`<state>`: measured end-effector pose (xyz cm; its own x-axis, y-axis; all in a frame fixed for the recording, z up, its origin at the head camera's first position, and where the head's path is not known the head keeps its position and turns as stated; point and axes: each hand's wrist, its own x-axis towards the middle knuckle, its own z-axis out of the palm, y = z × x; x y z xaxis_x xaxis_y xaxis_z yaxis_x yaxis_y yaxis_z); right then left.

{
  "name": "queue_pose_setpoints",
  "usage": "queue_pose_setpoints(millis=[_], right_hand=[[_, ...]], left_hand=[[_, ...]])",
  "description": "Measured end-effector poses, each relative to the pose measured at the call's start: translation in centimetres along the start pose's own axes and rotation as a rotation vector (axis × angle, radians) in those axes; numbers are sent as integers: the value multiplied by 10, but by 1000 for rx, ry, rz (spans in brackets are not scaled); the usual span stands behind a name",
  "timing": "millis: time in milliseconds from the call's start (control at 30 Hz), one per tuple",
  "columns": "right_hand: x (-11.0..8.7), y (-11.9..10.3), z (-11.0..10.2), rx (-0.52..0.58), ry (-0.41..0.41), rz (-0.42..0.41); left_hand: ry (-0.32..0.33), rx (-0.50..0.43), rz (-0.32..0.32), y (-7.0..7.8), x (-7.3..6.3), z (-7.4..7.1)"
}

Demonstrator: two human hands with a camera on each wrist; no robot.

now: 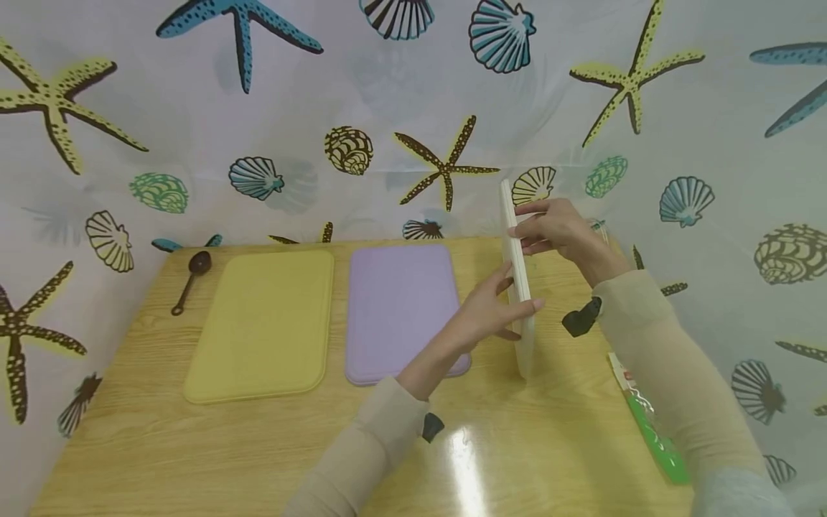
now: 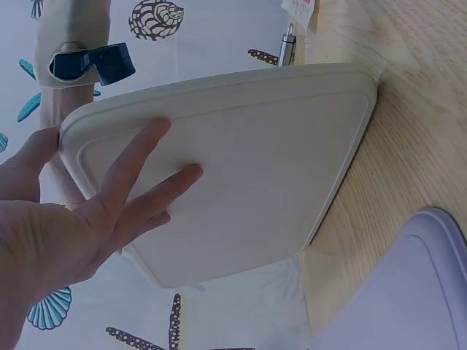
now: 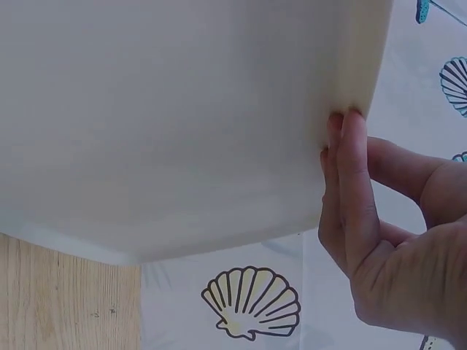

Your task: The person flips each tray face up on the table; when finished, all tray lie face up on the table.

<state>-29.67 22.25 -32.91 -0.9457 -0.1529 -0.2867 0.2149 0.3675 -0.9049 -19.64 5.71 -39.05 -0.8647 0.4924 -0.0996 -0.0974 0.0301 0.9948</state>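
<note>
A cream cutting board (image 1: 515, 253) stands on edge at the right of the table, seen nearly edge-on from the head. My left hand (image 1: 487, 309) holds its near upper part. In the left wrist view, spread fingers (image 2: 149, 193) lie against the broad grooved face (image 2: 255, 175) and the thumb is at the rim. My right hand (image 1: 557, 228) grips the far part from the other side. The right wrist view shows its fingers (image 3: 354, 168) on the board's other face (image 3: 175, 131), near the edge. A purple cutting board (image 1: 400, 309) lies flat beside the left hand.
A yellow cutting board (image 1: 271, 323) lies flat on the left, with a dark brown spoon (image 1: 199, 263) past it. Near the right table edge is a green and white packet (image 1: 659, 438), partly behind the right sleeve. A metal-handled utensil (image 2: 287, 47) shows behind the cream board. Patterned cloth (image 1: 291, 129) hangs around the table.
</note>
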Motion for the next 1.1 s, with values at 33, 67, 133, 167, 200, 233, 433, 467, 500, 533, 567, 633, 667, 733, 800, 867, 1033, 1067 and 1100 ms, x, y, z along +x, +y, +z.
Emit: queue_pose_setpoints(millis=[33,67,133,167,200,233,433,467,500,533,567,633,667,733,800,867,1033,1067,1100], right_hand=[[0,-1,1,1,-1,-3],[0,-1,2,5,-3,-5],[1,-2,4,7,-6,-6],[2,-2,5,4,-5,-8],[2,-2,6,3,-3,-6],[3,-2,8,2,-2,-5],[7,-5,16,-9,2,-11],[8,-6,17,-10,1,-11],[8,-6,18,-9,-3,-10],[9,-6,19,-5,-4,-6],[9,-6,20,0,-6,-1],[10,-6,21,11,-15,10],[10,-6,21,17,-19,15],[11,-5,22,26,-28,19],[12,-5,23,25,-32,17],[13,-5,24,23,-37,12],[19,5,26,-8,-42,-25],[20,11,27,-20,-37,-31],[21,19,27,-30,-27,-33]], left_hand=[[-3,-7,4,2,0,-1],[-7,-16,9,4,0,-3],[-8,-16,8,8,-2,-4],[-1,-8,0,10,-3,-4],[8,3,-5,12,-4,-5],[21,21,-11,13,-5,-5],[127,139,-21,20,-11,-3],[139,152,-19,20,-11,-3],[150,165,-18,20,-11,-3],[157,181,-12,20,-11,-3],[161,198,-10,20,-11,-3],[164,221,-6,20,-12,-4],[163,230,-5,20,-12,-4],[158,243,2,20,-12,-4],[155,252,6,20,-12,-5],[158,266,11,19,-13,-6],[173,300,6,18,-15,-9],[174,296,1,18,-16,-10],[174,290,-3,17,-17,-12]])
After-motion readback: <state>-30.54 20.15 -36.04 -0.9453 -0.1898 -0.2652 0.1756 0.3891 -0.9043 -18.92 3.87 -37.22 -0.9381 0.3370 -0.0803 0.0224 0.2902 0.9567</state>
